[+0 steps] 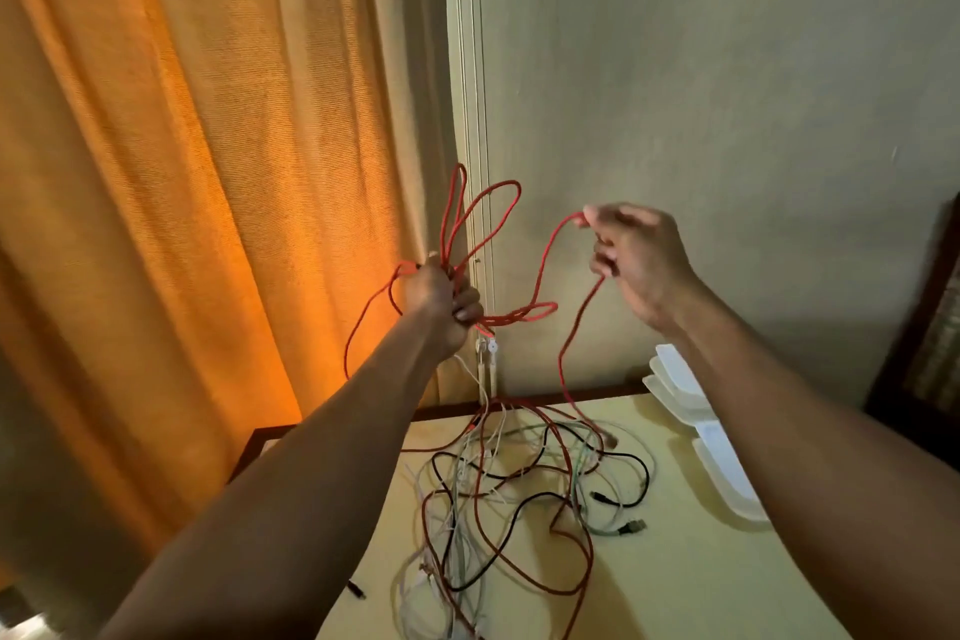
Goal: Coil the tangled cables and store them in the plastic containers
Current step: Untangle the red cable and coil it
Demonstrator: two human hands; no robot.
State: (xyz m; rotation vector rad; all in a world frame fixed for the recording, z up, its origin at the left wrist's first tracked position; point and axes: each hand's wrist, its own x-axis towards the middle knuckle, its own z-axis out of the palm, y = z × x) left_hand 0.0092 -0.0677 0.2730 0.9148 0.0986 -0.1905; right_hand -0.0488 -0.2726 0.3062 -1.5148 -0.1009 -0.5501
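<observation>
Head view: your left hand (pixel 444 296) grips the red cable (pixel 519 314) loops at frame centre; your right hand (pixel 639 260), just right, pinches its slack, which drops to the tangle (pixel 519 483) on the worktop (pixel 675 587).

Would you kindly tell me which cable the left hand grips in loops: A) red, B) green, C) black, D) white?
A: the left hand grips a bunch of loops of the red cable, which runs on to the right hand.
</observation>
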